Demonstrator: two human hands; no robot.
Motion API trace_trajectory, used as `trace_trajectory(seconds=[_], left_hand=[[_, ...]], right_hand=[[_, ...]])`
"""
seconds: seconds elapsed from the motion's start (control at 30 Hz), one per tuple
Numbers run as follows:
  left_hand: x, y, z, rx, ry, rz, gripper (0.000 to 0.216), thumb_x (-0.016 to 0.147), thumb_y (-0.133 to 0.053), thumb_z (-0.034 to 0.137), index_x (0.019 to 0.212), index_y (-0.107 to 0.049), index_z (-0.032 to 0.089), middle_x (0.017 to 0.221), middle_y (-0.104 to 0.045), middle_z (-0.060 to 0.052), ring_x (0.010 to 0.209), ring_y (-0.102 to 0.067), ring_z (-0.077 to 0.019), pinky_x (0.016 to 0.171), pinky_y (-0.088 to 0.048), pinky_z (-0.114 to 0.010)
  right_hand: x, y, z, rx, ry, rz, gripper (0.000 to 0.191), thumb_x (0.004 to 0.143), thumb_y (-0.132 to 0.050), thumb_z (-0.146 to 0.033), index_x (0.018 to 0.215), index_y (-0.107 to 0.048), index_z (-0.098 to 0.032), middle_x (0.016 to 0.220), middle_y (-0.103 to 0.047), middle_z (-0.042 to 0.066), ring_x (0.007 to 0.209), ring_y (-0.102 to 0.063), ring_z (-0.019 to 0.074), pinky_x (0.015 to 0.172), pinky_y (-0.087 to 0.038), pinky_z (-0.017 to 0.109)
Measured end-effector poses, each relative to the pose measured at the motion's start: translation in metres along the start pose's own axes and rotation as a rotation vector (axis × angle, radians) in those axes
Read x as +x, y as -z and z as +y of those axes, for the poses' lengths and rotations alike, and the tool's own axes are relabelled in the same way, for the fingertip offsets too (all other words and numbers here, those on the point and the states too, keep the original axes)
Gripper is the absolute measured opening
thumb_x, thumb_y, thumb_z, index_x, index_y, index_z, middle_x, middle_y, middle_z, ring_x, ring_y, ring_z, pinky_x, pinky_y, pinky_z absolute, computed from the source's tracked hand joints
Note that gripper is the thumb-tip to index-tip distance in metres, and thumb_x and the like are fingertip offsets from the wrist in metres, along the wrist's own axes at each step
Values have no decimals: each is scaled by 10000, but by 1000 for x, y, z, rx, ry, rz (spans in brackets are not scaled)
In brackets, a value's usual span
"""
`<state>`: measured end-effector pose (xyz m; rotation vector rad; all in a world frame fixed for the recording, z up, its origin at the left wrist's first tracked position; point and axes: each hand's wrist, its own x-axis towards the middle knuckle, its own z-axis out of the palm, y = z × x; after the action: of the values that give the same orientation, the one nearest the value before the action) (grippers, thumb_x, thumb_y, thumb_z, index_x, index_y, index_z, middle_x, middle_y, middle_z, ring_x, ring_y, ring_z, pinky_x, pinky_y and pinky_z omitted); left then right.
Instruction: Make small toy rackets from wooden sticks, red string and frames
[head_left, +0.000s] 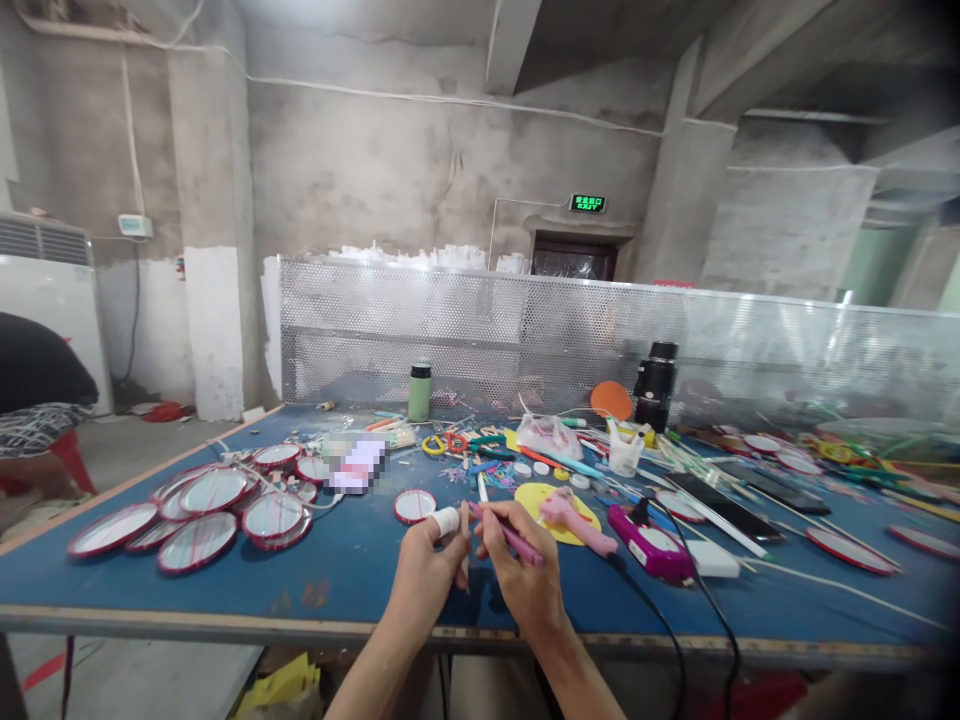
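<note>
My left hand (429,565), with white tape wound round a finger, pinches a thin, pale, flat stick (465,545) that looks like wood. Close beside it, my right hand (525,570) is closed on a pink-purple pen (523,547), its tip end near the stick. Just behind my fingers is a white pen-like piece (482,488); whether it lies on the table I cannot tell. A small round red-rimmed disc (415,506) lies left of my hands. To the right, a pink glue gun (581,525) rests on a yellow disc (529,495).
Red-rimmed discs (199,540) pile up at the left of the blue table (322,575). A phone (360,465), a green bottle (420,392) and a black flask (657,385) stand or lie farther back. A purple device (651,543) and cables are at right. A person (45,400) sits at far left.
</note>
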<state>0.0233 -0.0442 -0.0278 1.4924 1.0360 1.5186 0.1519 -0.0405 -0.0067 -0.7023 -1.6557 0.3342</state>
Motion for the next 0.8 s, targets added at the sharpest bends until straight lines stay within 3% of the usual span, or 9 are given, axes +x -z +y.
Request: trace_trajectory(seconds=[0.13,0.33,0.8], left_hand=[[0,0,-1,3,-5,9,360,835,-590,506,773,-649,157,515,-540,37,410,-508,-108,443,-369,-199],[0,0,-3,3,-9,-2,340,838,-597,482,877,-679,155,517,-523,48,407,-500,-106,437,-354,-197],[-2,0,3,1,-7,0,360,857,-572,479,888,-689,140,506,-499,46,406,-487,-103,434,-351,-196]], right_hand=[[0,0,0,10,7,-23,145,934,-534,-264,915,-660,-196,763,-696,13,540,-641,119,560,-529,228],[0,1,0,-2,-6,-1,148,931,-535,-267,871,-650,-196,687,-666,1,510,-624,125,532,-514,226],[-1,0,1,17,-4,1,142,931,-538,-255,870,-649,-190,710,-668,0,501,-618,114,524,-505,218]])
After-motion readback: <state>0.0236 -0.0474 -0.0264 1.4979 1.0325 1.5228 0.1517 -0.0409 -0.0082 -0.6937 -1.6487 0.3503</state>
